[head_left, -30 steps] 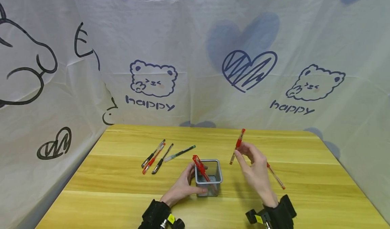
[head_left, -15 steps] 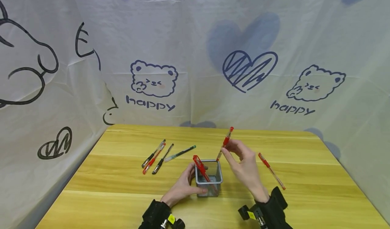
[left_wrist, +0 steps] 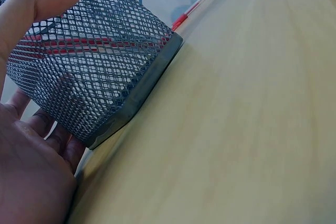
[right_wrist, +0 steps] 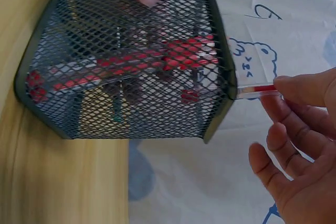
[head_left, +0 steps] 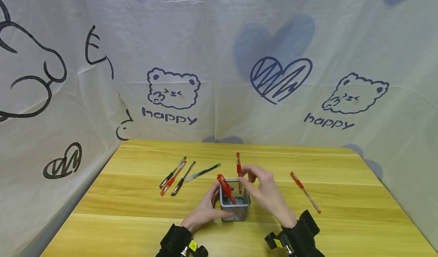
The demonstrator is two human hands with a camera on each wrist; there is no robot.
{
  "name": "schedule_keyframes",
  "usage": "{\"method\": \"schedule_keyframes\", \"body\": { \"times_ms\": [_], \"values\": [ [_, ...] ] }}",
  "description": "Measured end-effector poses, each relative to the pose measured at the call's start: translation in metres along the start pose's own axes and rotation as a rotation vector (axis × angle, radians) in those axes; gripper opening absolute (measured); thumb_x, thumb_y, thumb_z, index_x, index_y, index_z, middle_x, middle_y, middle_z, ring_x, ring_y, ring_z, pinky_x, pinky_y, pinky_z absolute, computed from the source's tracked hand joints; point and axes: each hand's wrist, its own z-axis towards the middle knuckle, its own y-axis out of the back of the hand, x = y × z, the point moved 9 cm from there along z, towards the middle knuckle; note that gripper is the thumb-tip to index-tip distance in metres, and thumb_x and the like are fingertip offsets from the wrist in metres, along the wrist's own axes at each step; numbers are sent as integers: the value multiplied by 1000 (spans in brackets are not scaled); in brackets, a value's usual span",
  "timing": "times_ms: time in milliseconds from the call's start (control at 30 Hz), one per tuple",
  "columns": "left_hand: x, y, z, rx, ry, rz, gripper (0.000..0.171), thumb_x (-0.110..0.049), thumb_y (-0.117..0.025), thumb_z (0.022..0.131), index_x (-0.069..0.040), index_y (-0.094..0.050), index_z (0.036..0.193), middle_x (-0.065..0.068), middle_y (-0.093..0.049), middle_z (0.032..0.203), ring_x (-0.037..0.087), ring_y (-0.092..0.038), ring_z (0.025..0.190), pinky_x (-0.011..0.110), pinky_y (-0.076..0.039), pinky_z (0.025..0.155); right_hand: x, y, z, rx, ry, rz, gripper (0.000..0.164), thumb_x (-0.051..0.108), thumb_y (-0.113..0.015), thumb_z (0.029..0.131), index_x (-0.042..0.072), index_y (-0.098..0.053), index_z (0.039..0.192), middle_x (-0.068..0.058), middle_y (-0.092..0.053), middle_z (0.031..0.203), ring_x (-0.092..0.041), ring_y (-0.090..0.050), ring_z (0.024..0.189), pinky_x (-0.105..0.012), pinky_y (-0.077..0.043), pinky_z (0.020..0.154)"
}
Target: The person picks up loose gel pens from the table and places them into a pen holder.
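Note:
My left hand holds a grey mesh pen holder, with the thumb at its near side and the fingers on the far side. Red pens lean inside it; through the mesh in the right wrist view their red parts are visible. Between thumb and forefinger, my right hand pinches another red gel pen. That pen stands nearly upright, its lower end inside the holder's opening. In the right wrist view the pen's clear barrel crosses the rim.
On the wooden table, one red pen lies to the right. Left of the holder are two black pens, a red pen and a green-capped pen. A printed cloth hangs behind the table.
My right hand has moved left with the red pen, from beside the holder to over it, and the pen's lower end has dropped inside. The left hand and holder have stayed put.

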Motion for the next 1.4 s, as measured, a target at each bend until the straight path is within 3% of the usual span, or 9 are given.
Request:
{"method": "schedule_keyframes", "body": {
  "times_ms": [233,433,600,767,833,900,1000,1233,1400],
  "values": [
    [0,-1,0,0,-9,-11,94,-11,-82,82,-10,-25,157,14,-39,159,35,-29,153,56,-20,126,-5,-10,-1,120,-107,-67,19,2,-74,88,7,-69,106,-1,-67,89,-13,-45,69,-21,-37,62],
    [0,-2,0,-1,-13,-16,92,-11,-82,82,-12,-27,156,13,-39,159,35,-28,153,56,-20,126,-12,-18,-4,208,-217,-84,17,5,-76,87,8,-72,103,-2,-71,90,-19,-55,74,-20,-40,64],
    [0,-2,0,0,-16,-20,92,-10,-82,82,-12,-27,155,14,-38,159,35,-30,152,56,-21,126,-20,-9,-11,130,-248,-111,15,10,-77,87,9,-74,101,1,-71,88,-12,-53,75,-24,-41,66],
    [-1,-4,0,7,-26,-27,93,-9,-82,80,-12,-27,155,15,-36,161,34,-29,152,54,-19,127,-70,25,-39,-80,-212,-193,15,19,-72,93,11,-75,105,-2,-70,90,-9,-47,75,-26,-38,66],
    [-1,-4,0,5,-26,-29,94,-9,-82,80,-11,-27,155,16,-35,162,34,-28,153,54,-18,128,-111,37,-60,-55,-255,-237,22,25,-67,97,11,-72,113,-6,-70,101,-13,-55,85,-28,-44,72],
    [-1,-3,0,6,-27,-31,94,-9,-82,80,-10,-26,155,17,-34,162,35,-27,153,54,-18,128,-146,47,-81,33,-378,-279,29,29,-64,100,10,-69,121,-11,-69,116,-25,-61,101,-38,-50,83],
    [-1,-1,-1,3,-23,-31,94,-9,-82,80,-9,-26,155,18,-33,162,35,-27,153,54,-17,128,-187,57,-109,136,-481,-311,40,38,-56,103,11,-62,132,-16,-59,135,-34,-54,123,-48,-48,101],
    [-1,-1,-1,8,-13,-20,95,-9,-82,81,-12,-24,157,15,-30,164,35,-23,155,53,-17,128,-126,81,-87,219,-630,-348,32,9,-64,97,-5,-65,125,-31,-61,127,-49,-59,113,-59,-51,93],
    [0,0,0,4,-10,-27,95,-9,-82,81,-14,-25,157,14,-31,164,35,-22,155,54,-17,128,-129,85,-90,203,-623,-368,28,5,-62,97,-6,-67,122,-32,-63,124,-49,-60,110,-58,-53,88]
  ]
}}
